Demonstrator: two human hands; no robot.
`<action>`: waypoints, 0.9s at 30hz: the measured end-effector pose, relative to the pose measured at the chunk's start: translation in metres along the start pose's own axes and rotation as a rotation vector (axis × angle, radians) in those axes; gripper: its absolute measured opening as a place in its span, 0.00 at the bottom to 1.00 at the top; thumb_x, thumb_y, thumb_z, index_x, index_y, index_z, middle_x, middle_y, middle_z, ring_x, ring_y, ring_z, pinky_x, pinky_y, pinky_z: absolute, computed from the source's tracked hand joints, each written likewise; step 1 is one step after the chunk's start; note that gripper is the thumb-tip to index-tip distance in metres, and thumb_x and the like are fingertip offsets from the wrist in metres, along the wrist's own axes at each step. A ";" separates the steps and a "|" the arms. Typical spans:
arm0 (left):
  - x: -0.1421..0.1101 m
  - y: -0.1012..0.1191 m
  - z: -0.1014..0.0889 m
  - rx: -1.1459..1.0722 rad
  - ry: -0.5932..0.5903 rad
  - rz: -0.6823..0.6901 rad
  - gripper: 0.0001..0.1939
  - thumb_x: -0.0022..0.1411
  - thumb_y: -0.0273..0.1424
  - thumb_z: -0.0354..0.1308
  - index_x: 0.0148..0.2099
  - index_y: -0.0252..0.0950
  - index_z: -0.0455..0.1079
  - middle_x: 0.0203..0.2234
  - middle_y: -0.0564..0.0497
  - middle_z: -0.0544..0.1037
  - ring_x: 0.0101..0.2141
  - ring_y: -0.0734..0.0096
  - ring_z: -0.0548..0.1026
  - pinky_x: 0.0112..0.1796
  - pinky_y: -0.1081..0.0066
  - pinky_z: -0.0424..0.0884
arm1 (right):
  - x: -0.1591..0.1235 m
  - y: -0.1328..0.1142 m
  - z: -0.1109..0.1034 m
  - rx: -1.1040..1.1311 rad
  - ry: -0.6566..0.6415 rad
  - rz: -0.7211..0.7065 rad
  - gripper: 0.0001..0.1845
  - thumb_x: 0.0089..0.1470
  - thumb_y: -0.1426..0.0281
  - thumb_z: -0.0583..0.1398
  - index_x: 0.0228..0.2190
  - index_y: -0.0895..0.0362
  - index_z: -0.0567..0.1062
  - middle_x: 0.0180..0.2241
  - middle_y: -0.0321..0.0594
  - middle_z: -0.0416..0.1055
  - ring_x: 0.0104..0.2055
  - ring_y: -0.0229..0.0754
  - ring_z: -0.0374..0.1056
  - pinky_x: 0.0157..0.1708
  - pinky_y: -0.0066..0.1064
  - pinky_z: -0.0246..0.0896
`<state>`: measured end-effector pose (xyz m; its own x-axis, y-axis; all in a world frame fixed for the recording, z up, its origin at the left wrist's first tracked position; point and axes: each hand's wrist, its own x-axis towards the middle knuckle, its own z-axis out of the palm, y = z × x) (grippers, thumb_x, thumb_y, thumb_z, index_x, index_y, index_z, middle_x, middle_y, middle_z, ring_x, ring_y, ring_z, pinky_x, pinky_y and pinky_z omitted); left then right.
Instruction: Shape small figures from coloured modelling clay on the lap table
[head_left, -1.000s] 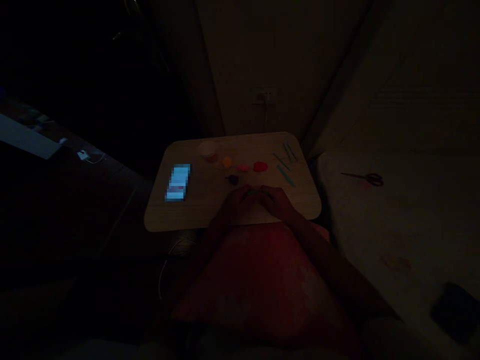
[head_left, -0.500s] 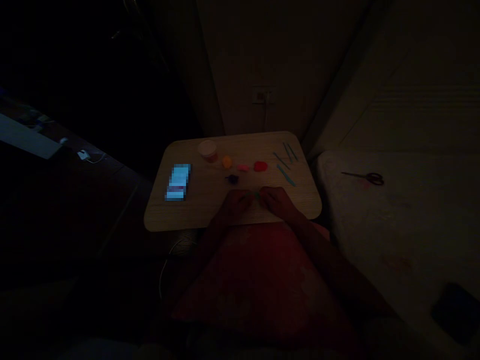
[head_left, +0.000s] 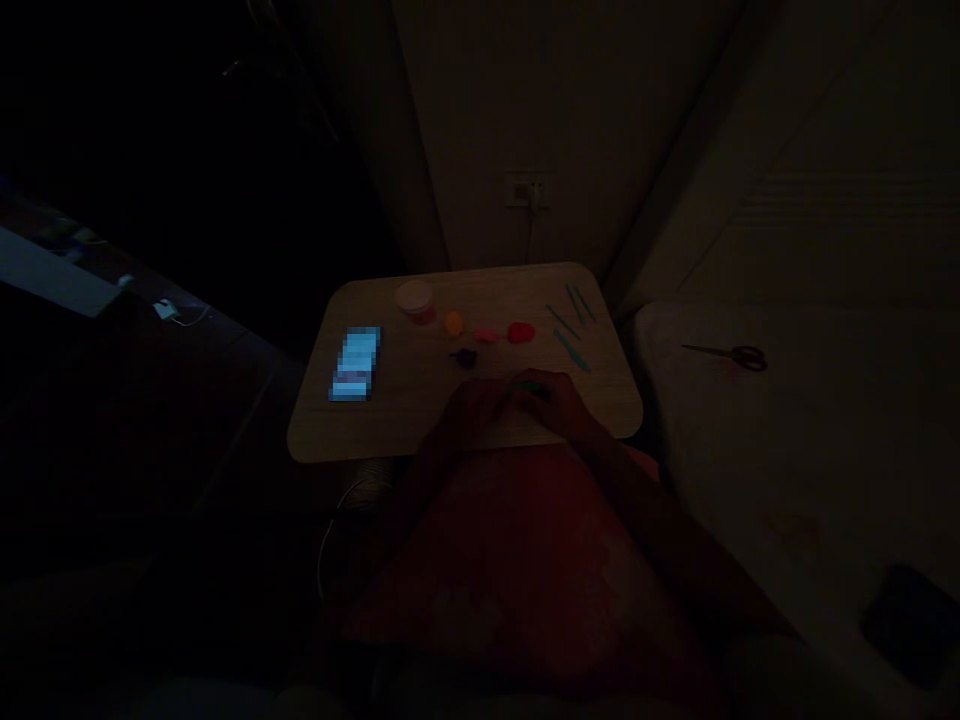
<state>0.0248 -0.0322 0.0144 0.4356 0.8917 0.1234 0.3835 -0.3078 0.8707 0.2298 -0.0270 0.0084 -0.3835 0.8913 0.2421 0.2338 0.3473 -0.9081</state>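
Observation:
Over the near part of the small table (head_left: 390,425), my two hands meet at a small piece of green modelling clay (head_left: 529,387). My right hand (head_left: 553,398) is closed, with the green clay between its fingers. Closed too, my left hand (head_left: 480,402) has its fingertips against the clay's left end; the dim light blurs its fingers. Just beyond the hands lie a dark lump (head_left: 466,358), a pink piece (head_left: 487,336), a red lump (head_left: 521,332) and an orange lump (head_left: 454,323), all clay-like.
A lidded tub (head_left: 416,302) stands at the back left, and a lit phone (head_left: 356,364) lies at the left. Several thin teal tools (head_left: 572,350) are at the right. Scissors (head_left: 746,358) rest on a pale mattress-like surface beside the table. A wall socket (head_left: 528,190) is behind.
My right hand has turned and shifted slightly left, so more of the green clay shows. My hands are closer together. The things on the table have stayed put.

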 end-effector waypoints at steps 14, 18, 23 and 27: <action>0.000 -0.004 -0.001 -0.077 0.196 -0.023 0.24 0.68 0.46 0.54 0.25 0.36 0.64 0.20 0.55 0.67 0.24 0.74 0.64 0.28 0.71 0.59 | 0.001 -0.001 0.004 0.117 0.049 0.171 0.23 0.63 0.52 0.59 0.25 0.56 0.78 0.20 0.38 0.75 0.22 0.38 0.68 0.25 0.29 0.61; 0.002 -0.011 -0.003 -0.161 0.315 -0.082 0.24 0.67 0.48 0.55 0.26 0.36 0.67 0.19 0.54 0.69 0.24 0.73 0.66 0.28 0.71 0.62 | 0.003 0.005 0.006 0.244 0.173 0.194 0.18 0.58 0.53 0.63 0.32 0.55 0.79 0.23 0.37 0.76 0.22 0.38 0.68 0.23 0.29 0.61; 0.004 -0.012 -0.002 -0.130 0.317 -0.021 0.15 0.63 0.43 0.61 0.37 0.35 0.73 0.28 0.52 0.77 0.30 0.71 0.73 0.33 0.72 0.69 | 0.004 0.004 0.004 0.212 0.207 0.197 0.13 0.56 0.58 0.64 0.28 0.55 0.77 0.21 0.36 0.75 0.21 0.38 0.67 0.23 0.28 0.61; 0.003 -0.008 0.000 -0.153 0.293 -0.016 0.17 0.59 0.43 0.67 0.44 0.35 0.75 0.35 0.49 0.81 0.35 0.68 0.77 0.39 0.69 0.73 | 0.001 0.000 0.003 0.162 0.158 0.196 0.14 0.56 0.59 0.65 0.24 0.55 0.75 0.19 0.36 0.74 0.20 0.37 0.66 0.22 0.28 0.59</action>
<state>0.0227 -0.0267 0.0077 0.1695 0.9604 0.2213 0.2520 -0.2593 0.9323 0.2263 -0.0268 0.0075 -0.1987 0.9754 0.0954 0.1395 0.1245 -0.9824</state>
